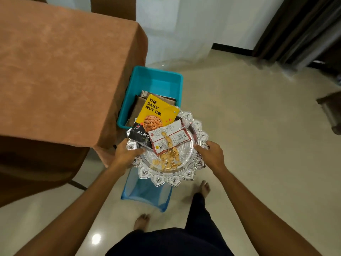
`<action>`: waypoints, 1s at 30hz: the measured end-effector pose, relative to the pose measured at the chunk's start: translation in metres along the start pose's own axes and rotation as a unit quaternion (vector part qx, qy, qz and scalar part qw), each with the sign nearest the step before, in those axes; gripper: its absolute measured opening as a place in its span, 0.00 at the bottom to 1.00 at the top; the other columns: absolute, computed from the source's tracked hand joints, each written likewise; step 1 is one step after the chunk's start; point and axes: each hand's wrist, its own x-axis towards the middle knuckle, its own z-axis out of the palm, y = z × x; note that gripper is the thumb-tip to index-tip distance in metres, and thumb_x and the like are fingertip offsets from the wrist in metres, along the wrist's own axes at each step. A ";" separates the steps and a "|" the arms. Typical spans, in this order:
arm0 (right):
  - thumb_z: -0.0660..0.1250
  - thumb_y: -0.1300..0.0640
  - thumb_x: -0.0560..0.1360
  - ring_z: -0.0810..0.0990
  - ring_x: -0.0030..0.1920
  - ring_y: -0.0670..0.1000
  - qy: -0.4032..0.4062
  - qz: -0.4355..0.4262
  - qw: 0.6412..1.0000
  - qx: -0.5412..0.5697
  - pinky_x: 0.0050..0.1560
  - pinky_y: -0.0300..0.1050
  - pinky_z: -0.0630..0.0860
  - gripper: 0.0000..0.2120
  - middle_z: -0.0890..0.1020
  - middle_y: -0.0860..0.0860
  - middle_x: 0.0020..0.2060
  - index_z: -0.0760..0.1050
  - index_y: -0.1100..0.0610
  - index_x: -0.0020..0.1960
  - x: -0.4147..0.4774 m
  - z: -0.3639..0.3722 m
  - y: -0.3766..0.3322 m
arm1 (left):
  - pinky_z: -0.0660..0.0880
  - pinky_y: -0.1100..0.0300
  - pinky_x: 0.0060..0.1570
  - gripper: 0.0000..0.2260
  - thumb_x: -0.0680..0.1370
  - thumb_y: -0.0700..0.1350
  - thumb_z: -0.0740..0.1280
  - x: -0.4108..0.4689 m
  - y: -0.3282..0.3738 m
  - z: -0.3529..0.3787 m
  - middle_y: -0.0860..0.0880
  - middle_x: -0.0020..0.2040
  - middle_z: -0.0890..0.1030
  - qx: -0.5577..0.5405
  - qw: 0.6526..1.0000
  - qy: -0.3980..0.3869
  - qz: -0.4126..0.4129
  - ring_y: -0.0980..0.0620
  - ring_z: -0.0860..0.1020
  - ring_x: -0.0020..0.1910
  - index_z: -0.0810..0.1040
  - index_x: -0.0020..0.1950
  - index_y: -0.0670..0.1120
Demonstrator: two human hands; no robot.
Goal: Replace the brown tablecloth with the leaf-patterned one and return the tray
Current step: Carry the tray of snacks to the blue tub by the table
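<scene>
The tray [166,179], a round silver one with a scalloped, embossed rim, is held in the air by both hands over the pale floor [258,145], just off the near corner of the table. The left hand [127,151] grips the rim at about 9 o'clock on the tray, with the thumb laid over the top and pointing inward. The fingers below are hidden. The right hand [212,154] grips the rim at about 3 o'clock, with the thumb on the upper face and the fingers curled round the outer edge. The tray spans the gap between the two hands, and its load sits mostly toward 12 o'clock.

On the tray a yellow nut packet [156,111] leans at 12 o'clock. A black almond packet [140,134] lies at 10 o'clock, and a white and red packet [169,137] lies near the middle. Loose nut shells [168,159] are scattered from the centre toward 6 o'clock.

The brown tablecloth [64,71] is on the table, which fills the view at 10 o'clock from the tray. One corner hangs down beside the left hand. A turquoise bin [156,80] stands on the floor at 12 o'clock, partly behind the tray, and holds a folded cloth [138,106] whose pattern cannot be made out. A blue mesh basket [145,193] stands below the tray at 6 o'clock.
</scene>
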 end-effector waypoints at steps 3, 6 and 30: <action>0.75 0.48 0.74 0.64 0.27 0.45 -0.049 -0.036 0.998 -0.001 0.31 0.42 0.60 0.23 0.68 0.44 0.25 0.64 0.53 0.33 0.065 -0.014 -0.005 | 0.82 0.48 0.45 0.25 0.67 0.34 0.79 0.021 0.004 0.033 0.44 0.53 0.84 -0.026 0.998 0.061 -0.003 0.44 0.84 0.48 0.77 0.61 0.44; 0.76 0.49 0.74 0.66 0.23 0.42 -0.090 -0.065 0.994 -0.001 0.26 0.35 0.61 0.24 0.68 0.41 0.21 0.62 0.51 0.30 0.118 -0.031 -0.008 | 0.81 0.48 0.45 0.24 0.68 0.34 0.79 0.035 0.009 0.069 0.43 0.54 0.84 -0.053 0.993 0.108 -0.018 0.43 0.83 0.49 0.78 0.61 0.44; 0.72 0.50 0.76 0.79 0.39 0.48 -0.249 -0.161 0.951 -0.092 0.40 0.43 0.70 0.07 0.81 0.46 0.38 0.75 0.49 0.43 0.475 -0.010 -0.192 | 0.78 0.49 0.46 0.23 0.72 0.33 0.71 0.224 0.140 0.196 0.44 0.57 0.82 -0.251 0.943 0.203 -0.077 0.43 0.81 0.52 0.73 0.62 0.53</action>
